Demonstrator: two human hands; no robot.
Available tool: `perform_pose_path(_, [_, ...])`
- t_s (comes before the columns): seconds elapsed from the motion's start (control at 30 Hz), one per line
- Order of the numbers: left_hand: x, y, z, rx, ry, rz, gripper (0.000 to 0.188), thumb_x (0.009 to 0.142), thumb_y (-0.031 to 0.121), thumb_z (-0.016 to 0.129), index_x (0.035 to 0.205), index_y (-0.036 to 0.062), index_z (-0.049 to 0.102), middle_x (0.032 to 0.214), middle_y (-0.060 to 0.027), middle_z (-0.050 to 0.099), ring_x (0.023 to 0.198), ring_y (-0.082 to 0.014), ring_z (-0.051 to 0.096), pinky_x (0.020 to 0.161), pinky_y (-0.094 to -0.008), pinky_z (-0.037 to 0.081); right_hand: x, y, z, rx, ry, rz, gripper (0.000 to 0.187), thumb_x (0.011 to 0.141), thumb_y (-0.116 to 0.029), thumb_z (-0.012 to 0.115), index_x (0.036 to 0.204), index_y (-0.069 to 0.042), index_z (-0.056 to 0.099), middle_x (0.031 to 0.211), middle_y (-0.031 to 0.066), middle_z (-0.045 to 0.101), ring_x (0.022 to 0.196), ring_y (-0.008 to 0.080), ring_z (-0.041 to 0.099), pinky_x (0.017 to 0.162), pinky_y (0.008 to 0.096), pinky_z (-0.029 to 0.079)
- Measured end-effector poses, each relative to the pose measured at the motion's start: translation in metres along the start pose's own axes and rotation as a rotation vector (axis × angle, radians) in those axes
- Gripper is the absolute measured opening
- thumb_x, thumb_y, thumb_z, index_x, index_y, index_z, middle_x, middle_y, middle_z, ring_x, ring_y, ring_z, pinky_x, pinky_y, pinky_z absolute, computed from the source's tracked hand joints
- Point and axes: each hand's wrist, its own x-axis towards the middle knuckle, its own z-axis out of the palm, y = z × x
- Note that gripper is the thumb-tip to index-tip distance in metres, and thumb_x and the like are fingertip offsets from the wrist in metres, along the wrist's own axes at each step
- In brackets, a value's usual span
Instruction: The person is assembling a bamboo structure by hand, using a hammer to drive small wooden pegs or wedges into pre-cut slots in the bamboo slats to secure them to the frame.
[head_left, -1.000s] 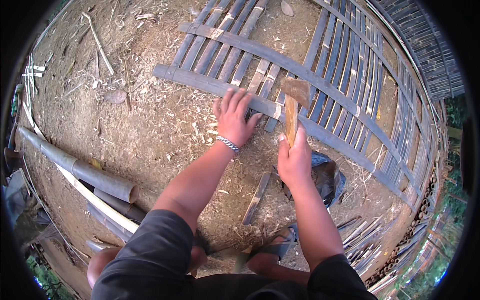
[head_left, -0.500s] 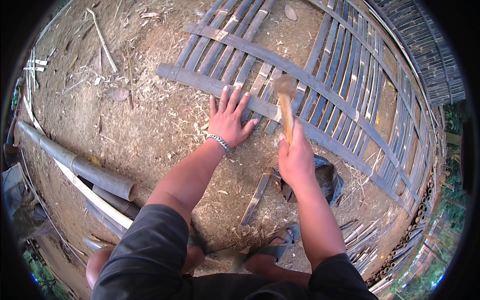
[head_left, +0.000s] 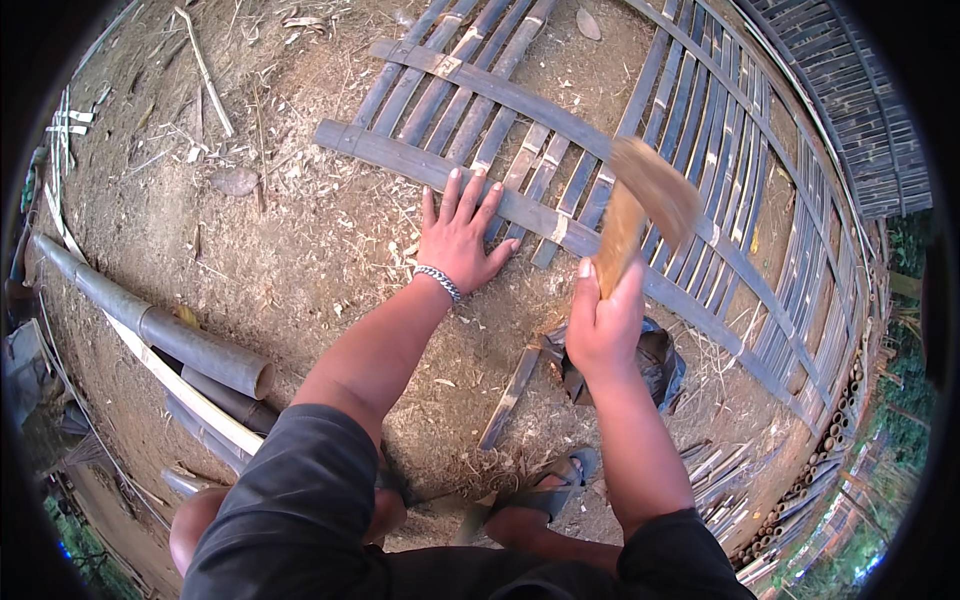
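My left hand [head_left: 462,235] lies flat with its fingers spread, fingertips pressing on the near cross strip [head_left: 400,160] of a bamboo slat panel [head_left: 690,130]. A chain bracelet [head_left: 438,282] circles that wrist. My right hand [head_left: 605,320] is wrapped round the wooden handle of a hammer [head_left: 622,225], lifted above the panel. The hammer's brown head is smeared by motion, so its exact shape is unclear. Thin slats cross under the strips, and a pale patch [head_left: 558,228] shows on the near strip, left of the hammer handle.
A dark plastic bag [head_left: 655,365] sits on the ground beyond my right forearm, beside a short bamboo slat [head_left: 508,398]. Thick bamboo poles [head_left: 190,350] lie at the left. Split bamboo pieces [head_left: 725,490] are at the lower right. Shavings and a dry leaf [head_left: 234,181] litter the dirt.
The hammer has come up and to the right, closer to view, its head swung over the panel. My left hand stays in place on the strip.
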Motion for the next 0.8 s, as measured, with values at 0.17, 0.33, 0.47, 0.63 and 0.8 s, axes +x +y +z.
perform_pose_path(0.17, [0.002,0.005,-0.001,-0.017,-0.022,-0.002,0.088,0.092,0.065,0.058,0.164,0.021,0.032,0.171,-0.0089,0.025,0.159,-0.0371,0.013,0.127,-0.0625,0.008,-0.014,0.028,0.021,-0.166,-0.18,0.242,0.048,0.1,-0.012,0.059,0.141,0.004,0.041,0.101,0.032,0.067,0.095,0.0509,0.067,0.079,0.054,0.053])
perform_pose_path(0.33, [-0.002,-0.004,-0.001,0.011,0.001,-0.011,0.089,0.092,0.066,0.059,0.163,0.0209,0.032,0.171,-0.0089,0.025,0.159,-0.0373,0.013,0.127,-0.0623,0.008,0.002,-0.006,-0.002,0.017,-0.056,0.201,0.045,0.101,-0.014,0.06,0.14,0.001,0.044,0.099,0.0299,0.068,0.09,0.0489,0.069,0.075,0.0521,0.053])
perform_pose_path(0.47, [0.003,0.006,0.001,-0.013,0.001,0.007,0.088,0.092,0.065,0.059,0.163,0.0211,0.032,0.171,-0.009,0.025,0.159,-0.0374,0.014,0.127,-0.0622,0.008,-0.011,0.032,0.026,0.214,0.248,-0.101,0.034,0.1,-0.011,0.059,0.129,0.003,0.048,0.095,0.0288,0.067,0.083,0.0468,0.068,0.072,0.0497,0.053])
perform_pose_path(0.63, [0.001,0.0,-0.005,-0.001,-0.019,-0.007,0.088,0.092,0.065,0.059,0.163,0.021,0.032,0.171,-0.0094,0.025,0.159,-0.0377,0.013,0.127,-0.0621,0.008,-0.005,0.024,0.038,-0.24,-0.303,0.239,0.036,0.101,-0.012,0.059,0.131,0.004,0.047,0.1,0.0287,0.068,0.09,0.0471,0.069,0.079,0.048,0.054])
perform_pose_path(0.8, [0.0,0.004,0.001,-0.007,-0.001,0.012,0.089,0.091,0.066,0.059,0.164,0.021,0.032,0.171,-0.0103,0.024,0.16,-0.038,0.013,0.127,-0.0619,0.007,-0.024,0.038,0.037,0.206,0.206,-0.066,0.04,0.099,-0.012,0.06,0.13,0.008,0.045,0.103,0.0298,0.068,0.091,0.0471,0.069,0.082,0.0468,0.054])
